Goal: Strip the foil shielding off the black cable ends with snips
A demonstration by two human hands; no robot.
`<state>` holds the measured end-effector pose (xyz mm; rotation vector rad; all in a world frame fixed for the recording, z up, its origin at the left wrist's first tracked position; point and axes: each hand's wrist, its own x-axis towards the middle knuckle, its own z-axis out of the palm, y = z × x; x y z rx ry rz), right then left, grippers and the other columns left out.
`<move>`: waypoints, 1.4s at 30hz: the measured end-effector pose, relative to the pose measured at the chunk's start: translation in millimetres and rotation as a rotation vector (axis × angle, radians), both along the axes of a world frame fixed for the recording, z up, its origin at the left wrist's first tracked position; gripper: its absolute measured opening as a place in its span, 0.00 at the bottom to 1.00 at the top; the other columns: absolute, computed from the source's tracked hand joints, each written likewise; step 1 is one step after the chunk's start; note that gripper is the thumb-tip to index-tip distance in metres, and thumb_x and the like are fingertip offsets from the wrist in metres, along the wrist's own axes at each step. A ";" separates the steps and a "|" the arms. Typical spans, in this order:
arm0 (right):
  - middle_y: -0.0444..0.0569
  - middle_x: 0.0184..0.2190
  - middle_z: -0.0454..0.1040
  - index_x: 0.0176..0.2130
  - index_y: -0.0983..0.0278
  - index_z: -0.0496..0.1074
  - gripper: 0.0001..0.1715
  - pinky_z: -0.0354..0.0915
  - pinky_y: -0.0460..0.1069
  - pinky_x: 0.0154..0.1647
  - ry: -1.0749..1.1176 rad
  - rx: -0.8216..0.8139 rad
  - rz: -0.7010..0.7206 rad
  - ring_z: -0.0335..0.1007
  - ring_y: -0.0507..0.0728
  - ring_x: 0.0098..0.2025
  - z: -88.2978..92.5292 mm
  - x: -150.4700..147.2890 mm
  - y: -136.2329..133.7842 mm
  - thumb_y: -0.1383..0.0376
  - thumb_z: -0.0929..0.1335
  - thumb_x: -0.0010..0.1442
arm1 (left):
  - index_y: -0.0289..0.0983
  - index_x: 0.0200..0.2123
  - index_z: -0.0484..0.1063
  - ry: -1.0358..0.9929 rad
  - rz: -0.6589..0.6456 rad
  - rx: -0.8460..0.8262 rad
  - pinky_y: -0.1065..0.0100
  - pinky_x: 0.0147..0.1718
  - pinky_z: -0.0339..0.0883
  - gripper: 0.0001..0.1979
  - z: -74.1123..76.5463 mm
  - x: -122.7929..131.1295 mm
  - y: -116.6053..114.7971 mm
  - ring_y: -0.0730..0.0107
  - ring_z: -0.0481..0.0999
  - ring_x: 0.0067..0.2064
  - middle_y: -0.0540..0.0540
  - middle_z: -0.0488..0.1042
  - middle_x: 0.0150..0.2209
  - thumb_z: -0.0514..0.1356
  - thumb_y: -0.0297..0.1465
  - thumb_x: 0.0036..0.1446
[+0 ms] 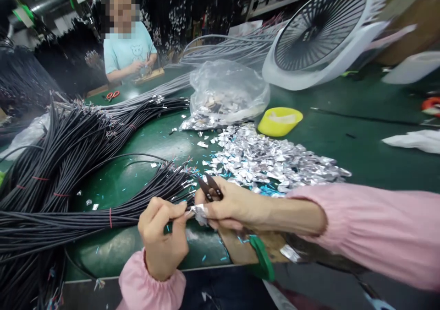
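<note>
My left hand [161, 236] pinches the end of a black cable [85, 218] that runs off to the left over the green table [360, 136]. My right hand [233, 207] is closed on small dark snips [210, 187] and pinches a strip of silver foil [198, 213] at the cable's tip. The two hands almost touch at the table's front edge. Both wrists wear pink sleeves. Bundles of black cables [68, 163], tied with red bands, fan out on the left, their stripped ends pointing at my hands.
A heap of silver foil scraps [271, 159] lies right of centre, beside a yellow dish [279, 120] and a clear plastic bag [227, 95]. A white fan [319, 30] stands behind. Another person [129, 49] works at the far side, red scissors [112, 95] nearby.
</note>
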<state>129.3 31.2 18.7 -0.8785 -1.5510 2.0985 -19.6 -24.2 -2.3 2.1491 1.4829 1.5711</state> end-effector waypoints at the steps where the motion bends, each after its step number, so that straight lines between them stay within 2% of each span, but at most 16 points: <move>1: 0.36 0.08 0.56 0.14 0.64 0.61 0.09 0.43 0.40 0.10 -0.010 0.040 -0.047 0.46 0.44 0.10 0.3 1.4 -4.8 0.64 0.64 0.40 | 0.35 0.23 0.68 0.081 0.053 0.032 0.74 0.24 0.59 0.12 -1.7 2.5 1.3 0.76 0.66 0.24 0.51 0.66 0.20 0.54 0.24 0.58; 4: 0.38 0.11 0.56 0.15 0.65 0.61 0.09 0.47 0.41 0.14 -0.057 0.265 -0.138 0.49 0.45 0.14 7.2 9.2 -12.9 0.66 0.64 0.41 | 0.35 0.21 0.68 0.288 0.179 0.045 0.72 0.22 0.55 0.15 -5.4 8.9 5.2 0.76 0.63 0.22 0.51 0.63 0.18 0.51 0.22 0.59; 10: 0.40 0.15 0.59 0.24 0.66 0.72 0.07 0.49 0.43 0.17 -0.233 0.773 -0.470 0.50 0.47 0.17 28.0 12.9 3.6 0.65 0.66 0.48 | 0.36 0.32 0.71 -0.016 0.177 -0.094 0.74 0.26 0.62 0.06 -2.4 7.3 4.8 0.74 0.69 0.28 0.48 0.70 0.27 0.55 0.27 0.59; 12: 0.41 0.16 0.63 0.25 0.66 0.73 0.08 0.52 0.44 0.18 -0.233 0.921 -0.434 0.55 0.47 0.18 27.0 8.1 8.2 0.66 0.65 0.50 | 0.36 0.32 0.72 -0.047 0.195 -0.107 0.74 0.24 0.62 0.07 -1.9 5.7 3.8 0.75 0.69 0.27 0.48 0.70 0.28 0.54 0.28 0.60; 15: 0.44 0.19 0.69 0.28 0.66 0.75 0.10 0.56 0.44 0.21 -0.191 1.032 -0.363 0.61 0.49 0.21 19.4 2.8 8.9 0.66 0.65 0.54 | 0.35 0.32 0.72 -0.060 0.201 -0.107 0.74 0.23 0.62 0.08 -2.7 5.5 3.1 0.75 0.69 0.26 0.48 0.70 0.27 0.54 0.29 0.60; 18: 0.47 0.24 0.72 0.32 0.67 0.75 0.09 0.59 0.45 0.23 -0.153 1.081 -0.386 0.64 0.51 0.24 14.1 2.9 8.1 0.65 0.68 0.53 | 0.36 0.32 0.73 -0.051 0.169 -0.115 0.74 0.23 0.62 0.08 -3.2 6.7 2.6 0.74 0.69 0.26 0.48 0.70 0.26 0.54 0.29 0.60; 20: 0.47 0.23 0.71 0.28 0.67 0.74 0.08 0.59 0.45 0.25 -0.141 1.026 -0.361 0.63 0.51 0.25 13.9 3.5 8.4 0.64 0.67 0.53 | 0.36 0.31 0.73 -0.027 0.128 -0.123 0.74 0.24 0.63 0.08 -2.8 7.2 2.2 0.74 0.69 0.26 0.48 0.70 0.25 0.54 0.27 0.59; 22: 0.44 0.19 0.67 0.22 0.66 0.70 0.12 0.57 0.45 0.23 -0.148 0.847 -0.309 0.60 0.49 0.22 14.9 2.6 9.1 0.63 0.66 0.54 | 0.35 0.29 0.72 0.004 0.082 -0.111 0.74 0.24 0.63 0.09 -2.1 7.2 1.7 0.75 0.68 0.26 0.49 0.70 0.24 0.54 0.26 0.59; 24: 0.41 0.16 0.62 0.21 0.66 0.68 0.15 0.53 0.44 0.20 -0.166 0.592 -0.270 0.55 0.48 0.19 15.2 0.5 10.2 0.59 0.67 0.52 | 0.35 0.27 0.71 0.020 0.051 -0.084 0.74 0.25 0.63 0.09 -1.3 6.7 1.0 0.75 0.68 0.26 0.49 0.69 0.23 0.54 0.24 0.58; 26: 0.39 0.15 0.58 0.23 0.66 0.67 0.16 0.50 0.44 0.18 -0.170 0.398 -0.309 0.51 0.47 0.18 14.4 -1.0 12.1 0.56 0.67 0.51 | 0.36 0.26 0.71 0.001 0.041 -0.075 0.74 0.25 0.63 0.09 -0.2 5.8 -0.1 0.75 0.67 0.26 0.50 0.68 0.23 0.54 0.25 0.58; 28: 0.37 0.15 0.55 0.24 0.65 0.66 0.17 0.48 0.44 0.17 -0.166 0.359 -0.430 0.48 0.47 0.17 13.4 -0.6 14.7 0.54 0.67 0.50 | 0.37 0.27 0.71 -0.051 0.049 -0.106 0.75 0.22 0.62 0.07 1.3 4.8 -1.3 0.76 0.65 0.24 0.51 0.67 0.22 0.56 0.27 0.57; 31: 0.38 0.16 0.58 0.26 0.66 0.68 0.12 0.48 0.44 0.17 -0.184 0.549 -0.583 0.48 0.47 0.17 13.6 3.0 16.4 0.58 0.68 0.50 | 0.37 0.28 0.71 -0.105 0.095 -0.146 0.76 0.19 0.60 0.06 3.4 3.7 -2.1 0.77 0.65 0.22 0.51 0.67 0.22 0.57 0.27 0.56; 34: 0.41 0.18 0.64 0.26 0.67 0.71 0.05 0.52 0.44 0.18 -0.167 0.853 -0.490 0.54 0.47 0.18 14.4 6.1 11.6 0.67 0.67 0.52 | 0.36 0.28 0.72 -0.097 0.142 -0.130 0.75 0.20 0.60 0.07 4.1 3.5 -1.2 0.76 0.67 0.24 0.50 0.69 0.23 0.56 0.27 0.56; 36: 0.43 0.19 0.67 0.25 0.66 0.73 0.07 0.55 0.43 0.20 -0.107 1.009 -0.394 0.59 0.48 0.20 13.3 6.7 6.7 0.69 0.66 0.54 | 0.36 0.29 0.73 -0.086 0.158 -0.120 0.75 0.21 0.62 0.07 3.8 3.9 -0.5 0.75 0.69 0.25 0.49 0.70 0.24 0.56 0.28 0.57; 39: 0.44 0.19 0.69 0.25 0.66 0.73 0.09 0.58 0.43 0.21 -0.061 1.110 -0.358 0.63 0.49 0.21 10.2 6.2 2.1 0.70 0.66 0.55 | 0.36 0.29 0.73 -0.059 0.175 -0.094 0.74 0.22 0.62 0.07 3.2 5.9 0.1 0.75 0.68 0.24 0.50 0.70 0.23 0.57 0.28 0.57; 42: 0.45 0.19 0.70 0.25 0.66 0.72 0.09 0.58 0.43 0.20 -0.101 1.104 -0.367 0.63 0.49 0.20 8.7 5.8 2.0 0.70 0.66 0.55 | 0.36 0.27 0.72 0.016 0.201 -0.002 0.75 0.22 0.62 0.08 1.9 10.2 1.0 0.76 0.67 0.23 0.50 0.69 0.21 0.56 0.26 0.57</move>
